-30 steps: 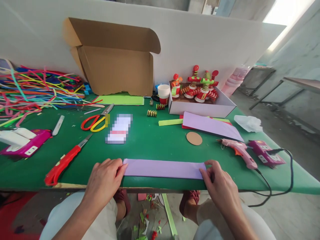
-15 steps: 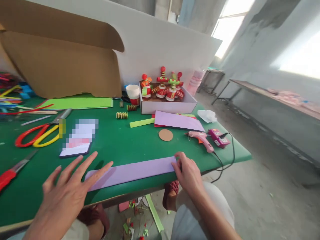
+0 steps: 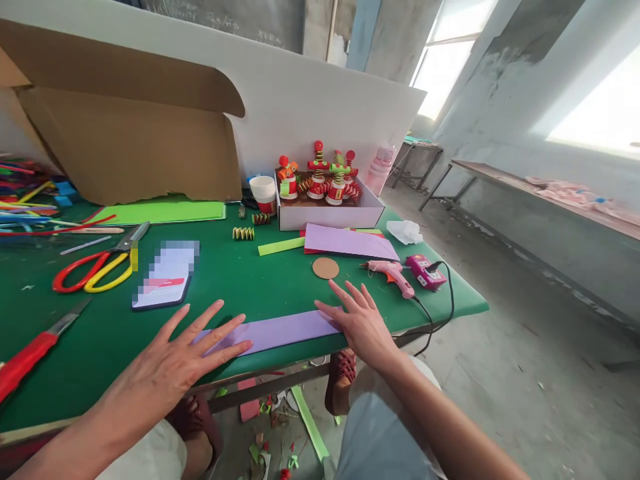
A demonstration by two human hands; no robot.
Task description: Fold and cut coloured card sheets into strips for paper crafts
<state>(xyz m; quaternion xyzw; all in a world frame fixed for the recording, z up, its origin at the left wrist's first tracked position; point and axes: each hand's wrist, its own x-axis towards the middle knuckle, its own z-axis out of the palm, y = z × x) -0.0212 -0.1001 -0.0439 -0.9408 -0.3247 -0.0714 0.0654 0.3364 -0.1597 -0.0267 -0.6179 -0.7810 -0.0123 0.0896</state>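
Note:
A long purple paper strip [image 3: 290, 332] lies flat along the front edge of the green table. Over its left end my left hand [image 3: 185, 350] rests with spread fingers. My right hand [image 3: 363, 323] lies on the strip's right end, its fingers stretched out and apart. Beyond the strip are a round brown cardboard disc [image 3: 325, 269] and a stack of purple and red sheets [image 3: 350, 243]. To the right, a pink glue gun [image 3: 393, 275] lies beside a purple box [image 3: 425, 272] with a black cord.
At left lie red-and-yellow scissors [image 3: 100, 270], a red-handled knife [image 3: 30, 360] and a phone [image 3: 167, 273]. Behind stand paper cups [image 3: 263, 193] and a white box [image 3: 330, 217] holding several paper figures. Folded paper springs [image 3: 243, 233] and green sheets [image 3: 160, 211] lie nearby. Scraps litter the floor.
My right hand has gone from pinching the strip's right end to lying on it with fingers spread. My left hand has moved further over the left end. The view has shifted slightly.

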